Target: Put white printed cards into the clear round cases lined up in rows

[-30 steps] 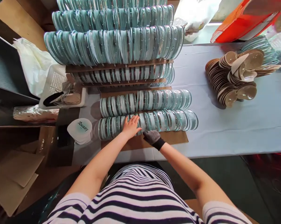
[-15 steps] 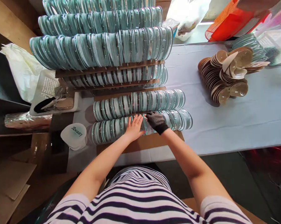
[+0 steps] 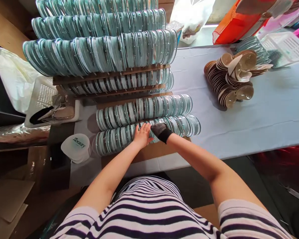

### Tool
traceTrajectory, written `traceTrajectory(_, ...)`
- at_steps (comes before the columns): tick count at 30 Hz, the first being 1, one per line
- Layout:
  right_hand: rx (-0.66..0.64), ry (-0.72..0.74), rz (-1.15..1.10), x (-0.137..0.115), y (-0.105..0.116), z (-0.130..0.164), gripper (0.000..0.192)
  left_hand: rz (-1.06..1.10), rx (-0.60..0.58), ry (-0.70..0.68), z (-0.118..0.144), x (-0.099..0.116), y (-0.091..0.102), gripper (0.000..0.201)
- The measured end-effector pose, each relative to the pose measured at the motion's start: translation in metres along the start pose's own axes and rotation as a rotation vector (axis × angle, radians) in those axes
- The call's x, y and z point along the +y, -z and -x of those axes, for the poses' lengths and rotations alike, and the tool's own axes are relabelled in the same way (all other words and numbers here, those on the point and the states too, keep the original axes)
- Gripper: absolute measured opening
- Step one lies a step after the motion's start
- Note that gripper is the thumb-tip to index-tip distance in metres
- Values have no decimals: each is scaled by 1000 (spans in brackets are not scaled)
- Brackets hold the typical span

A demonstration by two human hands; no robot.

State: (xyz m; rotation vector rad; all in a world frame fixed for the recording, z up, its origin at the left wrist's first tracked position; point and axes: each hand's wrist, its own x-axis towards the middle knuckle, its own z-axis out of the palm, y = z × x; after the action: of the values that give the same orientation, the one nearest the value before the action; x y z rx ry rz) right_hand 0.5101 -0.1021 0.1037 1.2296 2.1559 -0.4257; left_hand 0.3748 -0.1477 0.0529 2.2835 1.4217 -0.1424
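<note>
Two rows of clear round-edged plastic pouches stand on edge on cardboard before me, a front row (image 3: 114,139) and a back row (image 3: 164,107). My left hand (image 3: 141,135), bare, lies over the middle of the front row with its fingers stretched out and thumb apart. Just right of it, my right hand (image 3: 160,131) wears a dark mesh glove and touches the same row. Its fingertips point down and left among the pouches, so their grip is hidden.
Taller tiers of similar pouches (image 3: 99,53) rise behind on cardboard layers. Left are a lettered translucent pouch stack (image 3: 75,149) and a white basket (image 3: 43,96). Brown-edged cup-shaped pieces (image 3: 217,81) are piled on the cloth-covered table (image 3: 271,109) at right, near another white basket (image 3: 280,49).
The whole view has shifted slightly left. My right hand has tilted and its fingers have dipped lower against the front row. My left hand stays in nearly the same place.
</note>
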Motion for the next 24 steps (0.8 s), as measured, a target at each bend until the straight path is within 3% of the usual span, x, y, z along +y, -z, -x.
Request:
traceTrajectory(4, 19, -131, -168, -16, -63, 50, 44, 9, -3, 5, 0, 1, 3, 70)
traceTrajectory(8, 12, -271, -336, -32, -121, 56, 39, 6, -18, 17, 0, 3, 1, 73)
traceTrajectory(11, 30, -335, -370, -43, -144, 48, 40, -4, -13, 16, 1, 2, 0, 73)
traceTrajectory(14, 62, -364, -406, -44, -152, 51, 46, -9, -29, 23, 2, 0, 3, 73)
traceTrajectory(17, 131, -370, -419, -20, -135, 62, 51, -8, -43, 19, 2, 3, 7, 75)
traceTrajectory(21, 301, -389, -252, 42, -65, 46, 44, -6, 13, -54, -13, 25, 9, 81)
traceTrajectory(24, 133, -173, -89, 74, -7, 4, 35, -11, -11, -54, -29, 43, 5, 78)
